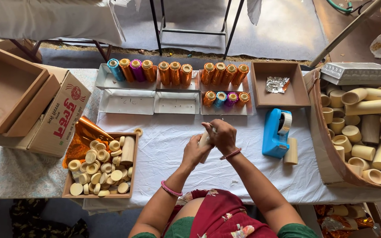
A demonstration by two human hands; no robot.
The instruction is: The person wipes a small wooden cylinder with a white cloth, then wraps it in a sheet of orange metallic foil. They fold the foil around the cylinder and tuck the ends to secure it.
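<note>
White cloth covered the tabletop (164,150), where both hands met near the middle over a pale cream cylindrical tube (205,142). Left hand (195,152) wrapped its fingers around the tube's lower part; right hand (222,136) closed over the top, fingers curled tight. Most of the tube stayed hidden between the palms, so its full length and ends could not be made out. A blue tape dispenser (275,132) stood just to the right.
</note>
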